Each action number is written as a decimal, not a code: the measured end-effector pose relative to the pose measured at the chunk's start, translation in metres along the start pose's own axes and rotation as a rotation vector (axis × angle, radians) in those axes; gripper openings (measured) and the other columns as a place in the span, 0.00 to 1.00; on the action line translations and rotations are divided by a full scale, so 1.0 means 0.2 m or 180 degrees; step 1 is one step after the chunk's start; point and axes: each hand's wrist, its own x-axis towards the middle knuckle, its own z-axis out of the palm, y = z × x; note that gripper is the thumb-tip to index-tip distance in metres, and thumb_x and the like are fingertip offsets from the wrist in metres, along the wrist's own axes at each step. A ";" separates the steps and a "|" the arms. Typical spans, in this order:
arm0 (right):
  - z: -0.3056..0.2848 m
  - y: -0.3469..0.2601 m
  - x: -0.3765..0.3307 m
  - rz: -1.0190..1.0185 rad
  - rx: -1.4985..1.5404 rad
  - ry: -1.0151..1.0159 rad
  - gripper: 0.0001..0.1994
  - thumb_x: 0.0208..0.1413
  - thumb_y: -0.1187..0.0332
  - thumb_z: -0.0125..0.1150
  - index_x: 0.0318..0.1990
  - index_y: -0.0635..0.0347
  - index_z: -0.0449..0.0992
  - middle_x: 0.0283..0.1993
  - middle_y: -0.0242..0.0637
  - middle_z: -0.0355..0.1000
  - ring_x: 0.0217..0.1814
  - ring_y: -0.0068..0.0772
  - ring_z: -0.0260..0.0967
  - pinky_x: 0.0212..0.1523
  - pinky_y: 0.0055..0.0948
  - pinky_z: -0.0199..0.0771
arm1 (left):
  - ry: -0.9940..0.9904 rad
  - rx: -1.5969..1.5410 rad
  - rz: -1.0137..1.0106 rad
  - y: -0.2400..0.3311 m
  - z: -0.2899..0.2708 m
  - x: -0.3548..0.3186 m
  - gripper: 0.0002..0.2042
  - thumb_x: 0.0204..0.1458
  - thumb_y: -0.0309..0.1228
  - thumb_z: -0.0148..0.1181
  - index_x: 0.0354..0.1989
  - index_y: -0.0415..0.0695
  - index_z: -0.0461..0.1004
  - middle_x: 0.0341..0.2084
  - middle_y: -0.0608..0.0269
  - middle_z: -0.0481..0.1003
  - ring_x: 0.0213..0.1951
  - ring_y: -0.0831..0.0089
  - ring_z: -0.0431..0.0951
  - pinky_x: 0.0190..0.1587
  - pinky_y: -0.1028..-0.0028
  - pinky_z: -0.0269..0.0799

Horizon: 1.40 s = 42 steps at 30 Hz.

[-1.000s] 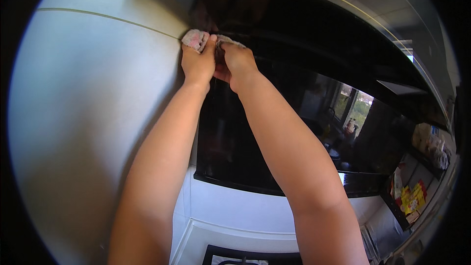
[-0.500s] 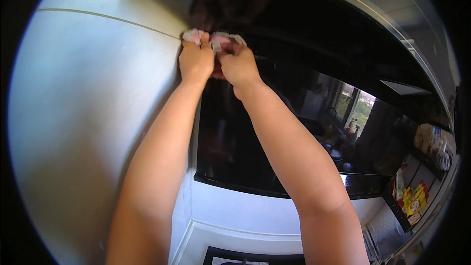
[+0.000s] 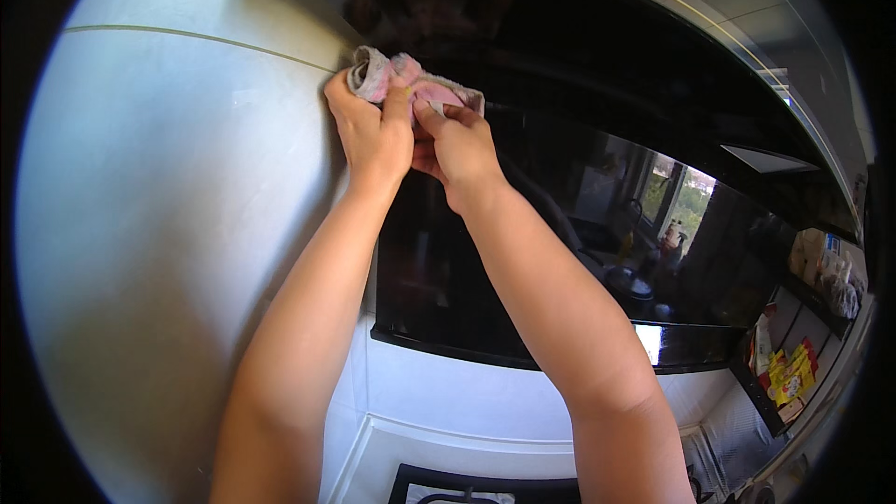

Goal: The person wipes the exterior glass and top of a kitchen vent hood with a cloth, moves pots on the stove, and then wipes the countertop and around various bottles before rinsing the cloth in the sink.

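A crumpled pink and grey cloth (image 3: pixel 435 91) is bunched between my two raised hands, in front of the upper left of a glossy black range hood (image 3: pixel 560 187). My left hand (image 3: pixel 371 135) grips the cloth's left part, where a rolled end sticks up above the fingers, close to the pale wall. Thumb and fingers of my right hand (image 3: pixel 459 145) pinch the cloth's right part, with a small white tag-like bit by the thumb. The hands nearly meet. Some of the right hand's fingers are hidden behind the cloth and hand.
A pale tiled wall (image 3: pixel 168 205) stands close on the left. Below the hood is a gas stove (image 3: pixel 467 490), partly in view. At the right, dark shelves hold yellow and red packets (image 3: pixel 791 375) and a cardboard box (image 3: pixel 810 257). The hood's glass reflects a window.
Both hands have drawn slightly down with the cloth. More of the cloth now shows, its rolled left end standing up above the left hand.
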 end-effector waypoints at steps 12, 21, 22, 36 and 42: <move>-0.04 -0.08 -0.06 0.0221 -0.0288 -0.0501 0.19 0.55 0.74 0.55 0.54 0.63 0.63 0.41 0.40 0.72 0.36 0.31 0.72 0.39 0.30 0.75 | -0.0336 0.1436 -0.0433 -0.03 -0.01 0.11 0.11 0.46 0.29 0.62 0.39 0.41 0.77 0.35 0.46 0.78 0.40 0.48 0.78 0.44 0.59 0.72; -0.09 0.22 -0.27 0.0855 -0.0018 -0.0265 0.32 0.53 0.75 0.57 0.64 0.60 0.50 0.39 0.42 0.73 0.32 0.30 0.73 0.34 0.29 0.76 | -0.1381 0.2238 -0.1195 -0.04 -0.13 -0.03 0.11 0.41 0.34 0.65 0.32 0.44 0.79 0.32 0.45 0.78 0.40 0.47 0.78 0.44 0.56 0.74; -0.12 0.27 -0.31 0.0983 -0.0064 -0.0263 0.30 0.54 0.75 0.58 0.62 0.60 0.52 0.39 0.41 0.73 0.32 0.29 0.73 0.33 0.29 0.76 | -0.1422 0.2281 -0.1214 -0.07 -0.15 -0.11 0.11 0.40 0.34 0.65 0.31 0.43 0.79 0.31 0.45 0.78 0.39 0.47 0.78 0.44 0.56 0.74; -0.19 0.24 -0.45 -0.0230 -0.1120 -0.0429 0.28 0.50 0.73 0.63 0.60 0.66 0.64 0.55 0.46 0.67 0.46 0.31 0.69 0.44 0.28 0.73 | 0.0163 0.1205 0.0381 -0.06 -0.08 -0.09 0.21 0.47 0.35 0.65 0.45 0.34 0.69 0.40 0.43 0.72 0.45 0.44 0.72 0.47 0.57 0.69; -0.19 0.26 -0.63 -0.0422 -0.1428 -0.0923 0.28 0.48 0.71 0.65 0.58 0.63 0.66 0.53 0.48 0.68 0.40 0.31 0.72 0.42 0.29 0.74 | -0.0358 0.1666 0.0235 -0.09 0.02 0.09 0.32 0.42 0.43 0.71 0.51 0.32 0.67 0.44 0.41 0.73 0.47 0.45 0.73 0.52 0.62 0.68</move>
